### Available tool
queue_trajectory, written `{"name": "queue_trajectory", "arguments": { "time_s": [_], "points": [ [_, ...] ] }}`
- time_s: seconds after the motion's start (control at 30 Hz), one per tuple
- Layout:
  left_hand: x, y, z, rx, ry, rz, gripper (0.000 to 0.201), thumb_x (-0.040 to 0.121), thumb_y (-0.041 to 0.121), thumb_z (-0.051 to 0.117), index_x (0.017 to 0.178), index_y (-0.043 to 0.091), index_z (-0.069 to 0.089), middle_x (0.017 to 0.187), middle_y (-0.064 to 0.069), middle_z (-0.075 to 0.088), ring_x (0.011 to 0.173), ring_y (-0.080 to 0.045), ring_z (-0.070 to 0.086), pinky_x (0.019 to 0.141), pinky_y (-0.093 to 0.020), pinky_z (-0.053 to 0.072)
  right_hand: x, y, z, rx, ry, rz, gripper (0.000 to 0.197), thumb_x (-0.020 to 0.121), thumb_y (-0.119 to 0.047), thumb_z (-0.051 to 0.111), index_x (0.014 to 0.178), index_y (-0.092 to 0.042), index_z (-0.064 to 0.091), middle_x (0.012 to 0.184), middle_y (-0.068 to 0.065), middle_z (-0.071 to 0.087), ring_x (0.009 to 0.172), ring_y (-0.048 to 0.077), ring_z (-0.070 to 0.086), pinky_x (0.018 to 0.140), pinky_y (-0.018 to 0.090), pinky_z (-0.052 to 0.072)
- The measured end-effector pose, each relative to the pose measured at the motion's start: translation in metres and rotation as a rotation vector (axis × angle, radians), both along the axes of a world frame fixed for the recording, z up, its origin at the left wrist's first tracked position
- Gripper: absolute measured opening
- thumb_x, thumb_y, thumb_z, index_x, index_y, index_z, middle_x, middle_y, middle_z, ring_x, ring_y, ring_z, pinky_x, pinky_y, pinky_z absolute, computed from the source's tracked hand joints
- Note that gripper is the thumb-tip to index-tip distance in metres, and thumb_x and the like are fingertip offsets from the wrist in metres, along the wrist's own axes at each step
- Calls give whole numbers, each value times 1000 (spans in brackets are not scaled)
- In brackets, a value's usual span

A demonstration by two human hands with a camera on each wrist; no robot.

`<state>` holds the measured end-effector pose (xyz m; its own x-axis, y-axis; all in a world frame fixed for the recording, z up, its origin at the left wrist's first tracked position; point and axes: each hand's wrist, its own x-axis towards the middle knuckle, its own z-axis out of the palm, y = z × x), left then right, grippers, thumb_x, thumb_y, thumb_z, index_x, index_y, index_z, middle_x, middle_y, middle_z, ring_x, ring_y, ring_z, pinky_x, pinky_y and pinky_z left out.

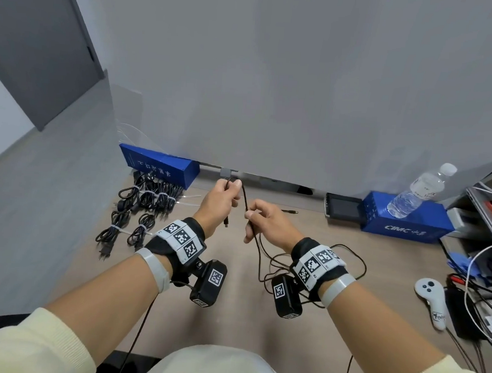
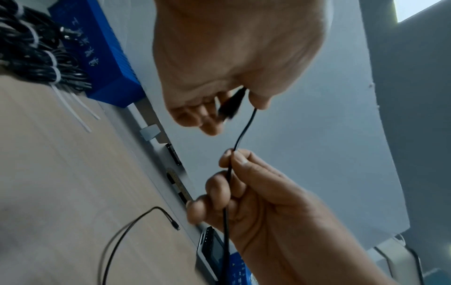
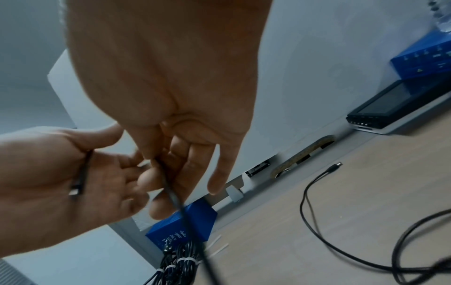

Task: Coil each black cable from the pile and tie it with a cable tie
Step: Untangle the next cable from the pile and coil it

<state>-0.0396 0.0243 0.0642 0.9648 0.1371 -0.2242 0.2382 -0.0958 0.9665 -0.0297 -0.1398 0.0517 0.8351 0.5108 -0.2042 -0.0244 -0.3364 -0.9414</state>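
Observation:
A thin black cable (image 1: 245, 199) runs taut between my two raised hands. My left hand (image 1: 234, 185) grips it near one end, and the plug (image 1: 226, 222) hangs below the palm. In the left wrist view that plug (image 2: 230, 108) lies between thumb and fingers. My right hand (image 1: 250, 214) pinches the cable (image 2: 244, 131) a little lower between thumb and forefinger. The rest drops to loose loops (image 1: 274, 263) on the desk, with its far plug (image 1: 291, 211) lying flat. Several coiled, tied cables (image 1: 149, 196) lie at the left, with white cable ties (image 2: 73, 104) beside them.
A blue box (image 1: 159, 163) stands behind the coils. A second blue box (image 1: 404, 222) at the right carries a water bottle (image 1: 420, 194). A small screen (image 1: 343, 206) lies beside it. A white controller (image 1: 430, 301) and tangled wires crowd the right edge. A grey partition (image 1: 301, 103) closes the back.

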Motion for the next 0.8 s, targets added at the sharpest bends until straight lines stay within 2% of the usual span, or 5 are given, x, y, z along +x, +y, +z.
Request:
{"name": "queue_trajectory", "arguments": {
  "time_s": [0.2,0.37,0.47,0.63,0.8],
  "points": [
    [-10,-3,16,-367,-7,27,40,109,36,32,93,11,59,93,-14,76,92,-30,73,84,-42,57,-10,5,1,-112,-29,59,16,100,-16,50,89,-14,62,60,2,59,54,23,61,65,32,49],
    [7,3,16,-754,159,453,38,107,41,36,80,17,47,51,4,42,39,-11,40,42,-23,39,-18,-2,5,-175,-41,166,21,102,-19,53,112,-20,72,64,-2,55,56,13,56,64,24,48],
    [15,11,6,-592,154,578,33,105,38,40,80,17,46,51,5,32,35,-9,25,35,-20,20,-21,-6,8,-229,-70,199,22,100,-21,57,117,-24,72,64,-7,53,58,9,55,60,18,44],
    [5,10,-1,128,79,157,33,99,47,51,90,16,55,75,0,47,62,-15,40,54,-29,35,-21,-8,10,-237,-136,148,18,100,-21,58,106,-20,75,60,-14,53,56,8,51,62,20,44],
    [-18,-9,8,87,289,-346,68,93,77,25,72,19,54,65,0,47,56,-13,36,49,-25,27,-19,-6,14,-203,-245,-10,8,91,-19,70,84,-19,67,64,-15,64,59,5,55,64,25,46]
  ]
}}
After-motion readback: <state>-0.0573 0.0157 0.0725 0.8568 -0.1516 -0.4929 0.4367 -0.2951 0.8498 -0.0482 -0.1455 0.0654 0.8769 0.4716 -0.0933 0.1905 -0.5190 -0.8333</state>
